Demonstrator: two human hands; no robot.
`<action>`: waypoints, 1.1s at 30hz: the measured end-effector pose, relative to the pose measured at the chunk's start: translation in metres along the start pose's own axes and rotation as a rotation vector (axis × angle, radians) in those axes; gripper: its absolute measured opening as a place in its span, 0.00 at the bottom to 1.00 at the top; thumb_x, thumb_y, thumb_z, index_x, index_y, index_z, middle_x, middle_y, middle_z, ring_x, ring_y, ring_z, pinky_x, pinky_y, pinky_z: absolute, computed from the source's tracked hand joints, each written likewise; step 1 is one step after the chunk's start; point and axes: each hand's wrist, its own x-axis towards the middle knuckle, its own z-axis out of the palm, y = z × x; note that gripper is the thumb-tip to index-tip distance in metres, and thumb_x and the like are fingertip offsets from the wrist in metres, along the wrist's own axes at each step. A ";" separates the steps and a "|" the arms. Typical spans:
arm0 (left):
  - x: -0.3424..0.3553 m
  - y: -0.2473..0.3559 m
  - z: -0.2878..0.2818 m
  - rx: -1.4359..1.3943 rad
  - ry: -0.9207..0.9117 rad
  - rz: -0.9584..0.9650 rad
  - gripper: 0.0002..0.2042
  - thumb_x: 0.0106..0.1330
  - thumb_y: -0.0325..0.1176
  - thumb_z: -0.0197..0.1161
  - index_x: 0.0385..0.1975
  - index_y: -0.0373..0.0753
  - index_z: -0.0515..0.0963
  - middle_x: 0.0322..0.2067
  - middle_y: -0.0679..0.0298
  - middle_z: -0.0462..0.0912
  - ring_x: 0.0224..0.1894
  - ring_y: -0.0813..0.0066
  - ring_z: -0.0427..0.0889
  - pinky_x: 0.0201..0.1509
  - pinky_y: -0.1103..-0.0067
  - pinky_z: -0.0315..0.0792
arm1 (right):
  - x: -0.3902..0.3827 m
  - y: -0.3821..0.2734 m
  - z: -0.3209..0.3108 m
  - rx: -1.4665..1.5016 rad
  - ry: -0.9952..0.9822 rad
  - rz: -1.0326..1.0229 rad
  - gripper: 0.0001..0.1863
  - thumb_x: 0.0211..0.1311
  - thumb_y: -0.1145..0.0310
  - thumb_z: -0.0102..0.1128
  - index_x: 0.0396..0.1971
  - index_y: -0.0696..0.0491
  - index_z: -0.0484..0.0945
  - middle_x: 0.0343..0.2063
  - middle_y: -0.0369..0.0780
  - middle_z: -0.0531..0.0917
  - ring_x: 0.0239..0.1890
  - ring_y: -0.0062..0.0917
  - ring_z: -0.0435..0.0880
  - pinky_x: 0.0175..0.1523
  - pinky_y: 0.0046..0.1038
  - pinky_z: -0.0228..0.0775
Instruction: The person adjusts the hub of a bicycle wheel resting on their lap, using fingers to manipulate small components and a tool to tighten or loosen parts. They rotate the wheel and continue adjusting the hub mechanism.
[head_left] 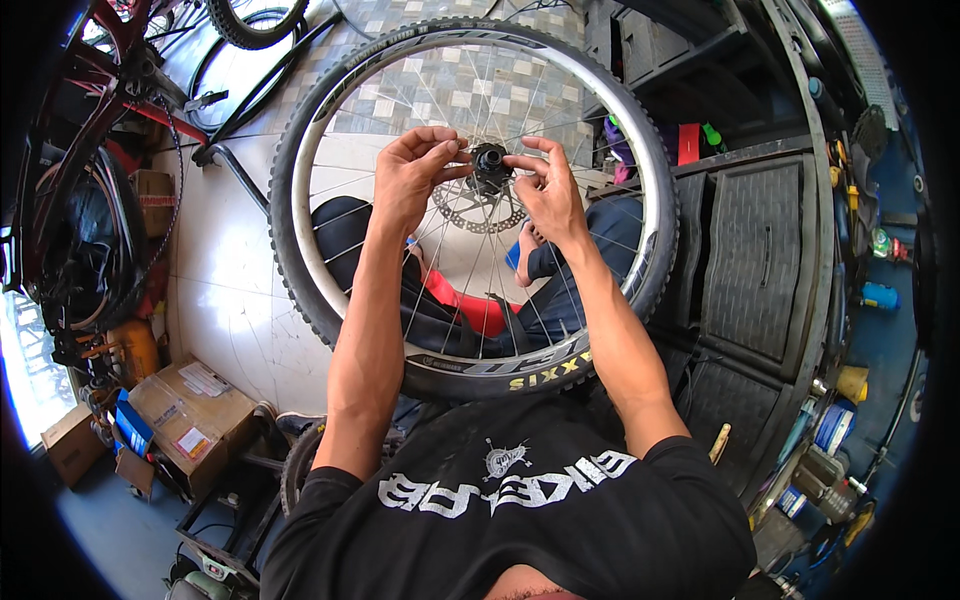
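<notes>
A bicycle wheel with a knobby black tyre (pixel 662 200) and a pale rim (pixel 306 195) lies across my legs. At its middle, among thin spokes, sits the black hub (pixel 489 158), its round end facing up. Below the hub a disc brake rotor (pixel 455 214) shows through the spokes. My left hand (pixel 410 172) is just left of the hub, thumb and fingertips pinched together; what they hold, if anything, is too small to make out. On the other side my right hand (pixel 552 194) has its fingers apart, one fingertip reaching the hub's edge.
Black drawers (pixel 755 255) stand close on the right, beside a shelf of tools and a blue spool (pixel 834 428). Cardboard boxes (pixel 190 415) are at the lower left. A dark red bicycle frame (pixel 120 60) stands at the upper left, near a black hose (pixel 235 170) on the tiled floor.
</notes>
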 end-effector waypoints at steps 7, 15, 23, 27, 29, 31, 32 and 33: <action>0.000 0.000 -0.001 0.016 -0.008 0.006 0.07 0.72 0.25 0.67 0.46 0.31 0.81 0.43 0.52 0.88 0.42 0.67 0.89 0.49 0.69 0.88 | -0.001 -0.005 0.000 -0.025 -0.002 0.004 0.30 0.64 0.82 0.54 0.66 0.56 0.62 0.53 0.48 0.85 0.28 0.09 0.71 0.33 0.16 0.67; 0.000 -0.001 -0.001 -0.007 -0.019 0.004 0.07 0.72 0.22 0.66 0.46 0.28 0.80 0.42 0.52 0.88 0.43 0.66 0.90 0.49 0.70 0.90 | 0.002 -0.003 -0.001 -0.012 -0.012 0.022 0.30 0.64 0.82 0.55 0.66 0.56 0.62 0.53 0.48 0.85 0.29 0.11 0.72 0.34 0.17 0.69; 0.000 -0.002 -0.002 -0.005 -0.021 0.014 0.07 0.72 0.23 0.66 0.45 0.29 0.81 0.42 0.52 0.88 0.42 0.66 0.90 0.48 0.70 0.89 | 0.004 -0.002 0.000 0.007 0.003 0.003 0.31 0.64 0.82 0.55 0.67 0.56 0.62 0.52 0.49 0.85 0.29 0.11 0.72 0.32 0.17 0.68; 0.001 -0.003 -0.004 0.002 -0.031 0.015 0.07 0.71 0.24 0.67 0.46 0.31 0.82 0.43 0.52 0.88 0.43 0.66 0.90 0.49 0.69 0.89 | 0.004 -0.002 0.001 -0.001 0.006 0.012 0.31 0.64 0.82 0.55 0.67 0.56 0.62 0.51 0.48 0.85 0.29 0.11 0.72 0.32 0.17 0.68; 0.001 -0.003 -0.004 0.002 -0.028 0.012 0.07 0.71 0.24 0.67 0.46 0.31 0.82 0.43 0.52 0.88 0.43 0.66 0.90 0.49 0.69 0.89 | 0.004 -0.002 0.001 0.000 0.004 0.018 0.31 0.64 0.82 0.55 0.67 0.56 0.62 0.51 0.47 0.84 0.29 0.11 0.72 0.32 0.17 0.67; 0.000 -0.003 -0.004 0.004 -0.024 0.011 0.07 0.71 0.24 0.67 0.46 0.31 0.81 0.43 0.52 0.88 0.43 0.66 0.90 0.49 0.69 0.89 | 0.005 -0.003 0.001 0.010 0.002 0.026 0.31 0.64 0.81 0.55 0.67 0.56 0.62 0.51 0.47 0.84 0.29 0.11 0.72 0.32 0.17 0.67; 0.000 -0.003 -0.004 0.005 -0.025 0.013 0.07 0.71 0.24 0.67 0.46 0.31 0.81 0.43 0.52 0.88 0.43 0.66 0.90 0.49 0.69 0.89 | 0.005 -0.003 0.001 0.017 0.002 0.026 0.31 0.64 0.81 0.55 0.67 0.56 0.62 0.51 0.47 0.84 0.29 0.11 0.72 0.32 0.17 0.67; 0.001 -0.003 -0.004 0.006 -0.026 0.014 0.07 0.71 0.25 0.67 0.46 0.31 0.81 0.43 0.52 0.88 0.43 0.66 0.90 0.49 0.69 0.89 | 0.005 -0.003 0.001 0.022 0.005 0.029 0.31 0.64 0.81 0.55 0.67 0.56 0.62 0.51 0.47 0.84 0.29 0.11 0.72 0.32 0.17 0.67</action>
